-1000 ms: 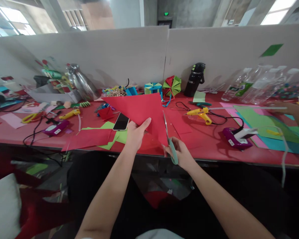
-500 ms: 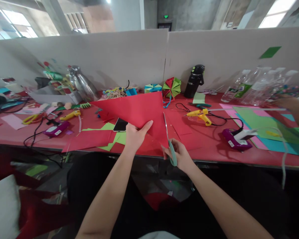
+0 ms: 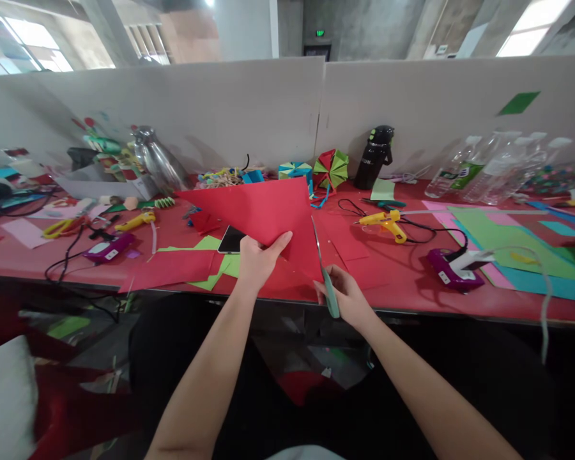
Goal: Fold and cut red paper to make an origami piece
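My left hand point(image 3: 257, 260) pinches the near edge of a large red paper sheet point(image 3: 263, 214), holding it tilted up above the red table point(image 3: 402, 281). My right hand point(image 3: 347, 297) grips pale green-handled scissors point(image 3: 326, 281); their blades run along the sheet's right edge, pointing away from me. A black phone point(image 3: 232, 239) lies flat just left of my left hand, partly under the raised sheet. More red and lime green paper pieces point(image 3: 186, 265) lie on the table below the sheet.
A yellow glue gun point(image 3: 386, 222) and a purple one point(image 3: 453, 268) lie to the right beside green, pink and blue sheets point(image 3: 512, 246). A black bottle point(image 3: 374, 156), folded paper balls point(image 3: 331, 167) and clear bottles point(image 3: 483, 167) line the divider. Scissors, cables and another glue gun point(image 3: 134, 221) lie left.
The scissor blades have crept a little farther along the sheet's right edge. Another person's arm at the far right has left the view. My left hand has barely shifted.
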Available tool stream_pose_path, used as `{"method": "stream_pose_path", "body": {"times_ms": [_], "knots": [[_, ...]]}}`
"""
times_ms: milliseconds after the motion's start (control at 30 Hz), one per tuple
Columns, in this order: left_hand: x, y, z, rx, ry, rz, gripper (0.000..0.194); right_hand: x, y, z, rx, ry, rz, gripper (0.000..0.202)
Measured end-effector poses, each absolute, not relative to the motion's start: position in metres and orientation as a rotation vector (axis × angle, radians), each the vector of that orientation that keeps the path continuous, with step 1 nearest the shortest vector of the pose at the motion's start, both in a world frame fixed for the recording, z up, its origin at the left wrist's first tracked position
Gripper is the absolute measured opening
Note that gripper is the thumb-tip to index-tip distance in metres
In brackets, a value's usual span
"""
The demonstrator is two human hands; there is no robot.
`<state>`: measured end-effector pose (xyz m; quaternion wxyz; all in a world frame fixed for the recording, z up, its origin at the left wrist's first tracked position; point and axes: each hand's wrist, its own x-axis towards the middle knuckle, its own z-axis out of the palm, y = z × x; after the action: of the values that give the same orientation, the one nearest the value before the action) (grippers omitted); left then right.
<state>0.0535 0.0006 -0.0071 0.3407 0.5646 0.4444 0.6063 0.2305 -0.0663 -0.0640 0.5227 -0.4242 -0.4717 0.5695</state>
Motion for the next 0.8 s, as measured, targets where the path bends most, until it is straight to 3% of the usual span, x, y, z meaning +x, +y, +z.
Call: {"method": "stream_pose_path", "body": {"times_ms": [400, 633, 800], "knots": [[0.0499, 0.0030, -0.0110, 1.554, 1.176, 1.491, 0.041, 0.2339, -0.0648, -0.0671, -0.965, -1.137, 1.400, 0.044], [0.0486, 0.0078, -0.0135, 1.492, 1.132, 1.580, 0.032, 0.2331, -0.0658, -0.0662, -0.958, -1.148, 1.404, 0.040], [0.0481, 0.0065, -0.0122, 1.556, 1.158, 1.528, 0.039, 0.2351, -0.0655, -0.0657, -0.961, -1.148, 1.405, 0.041]]}}
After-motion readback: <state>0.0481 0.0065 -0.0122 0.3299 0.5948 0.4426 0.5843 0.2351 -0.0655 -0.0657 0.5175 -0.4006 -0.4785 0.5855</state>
